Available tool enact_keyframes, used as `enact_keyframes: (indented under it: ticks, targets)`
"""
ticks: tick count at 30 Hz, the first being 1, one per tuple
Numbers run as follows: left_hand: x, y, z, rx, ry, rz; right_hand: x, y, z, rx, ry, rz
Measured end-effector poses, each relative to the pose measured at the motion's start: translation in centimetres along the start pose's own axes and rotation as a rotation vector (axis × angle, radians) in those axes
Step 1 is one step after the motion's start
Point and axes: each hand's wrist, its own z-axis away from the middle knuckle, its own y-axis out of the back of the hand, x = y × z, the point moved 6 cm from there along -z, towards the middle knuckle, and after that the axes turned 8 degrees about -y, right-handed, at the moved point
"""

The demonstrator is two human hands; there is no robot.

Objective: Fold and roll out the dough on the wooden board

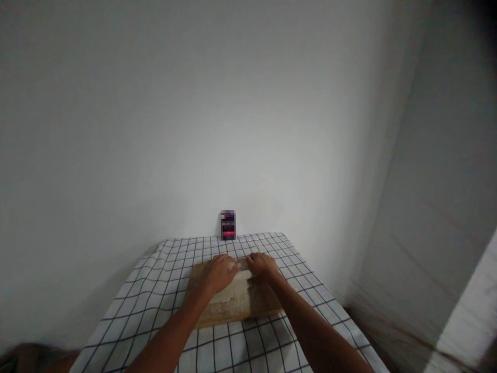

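Observation:
A wooden board (221, 314) lies on the cloth-covered table, its surface dusted with what looks like flour. On its far half is a pale, flat sheet of what looks like dough (229, 294), with a thicker, lighter strip along its far side between my hands. My left hand (223, 272) rests on the left part of this strip, fingers curled over and thumb toward the middle. On the right part, my right hand (263, 265) bends its fingers over the far side in the same way. The hands hide the strip's ends.
A white cloth with a dark grid pattern (217, 352) covers the table. A small dark upright object with a red band (228, 226), blurred by pixels, stands at the far edge against the white wall (248, 129). Another wall (435, 217) is on the right.

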Motion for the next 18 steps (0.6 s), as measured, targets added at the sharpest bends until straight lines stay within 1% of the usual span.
enact_keyframes:
  ticks: [2,4,7,11,15,18]
  targets:
    - [1.3,0.3,1.0,-0.022,-0.148,0.053,0.0,0.0,0.2,-0.011,-0.001,0.004]
    - [1.9,0.4,1.8,-0.062,-0.203,0.072,0.0,0.0,0.4,-0.014,-0.005,0.001]
    - [1.7,0.3,2.4,-0.086,-0.179,0.07,-0.1,0.3,1.0,0.044,-0.017,-0.01]
    - [1.5,0.0,2.5,-0.1,-0.172,0.06,-0.2,0.8,2.4,0.151,0.03,-0.048]
    - [2.0,-0.1,2.9,-0.12,-0.148,0.068,0.6,0.8,4.0,0.145,0.035,-0.091]
    - [1.7,0.6,3.4,-0.174,-0.12,0.06,0.8,0.7,4.6,0.124,0.08,-0.112]
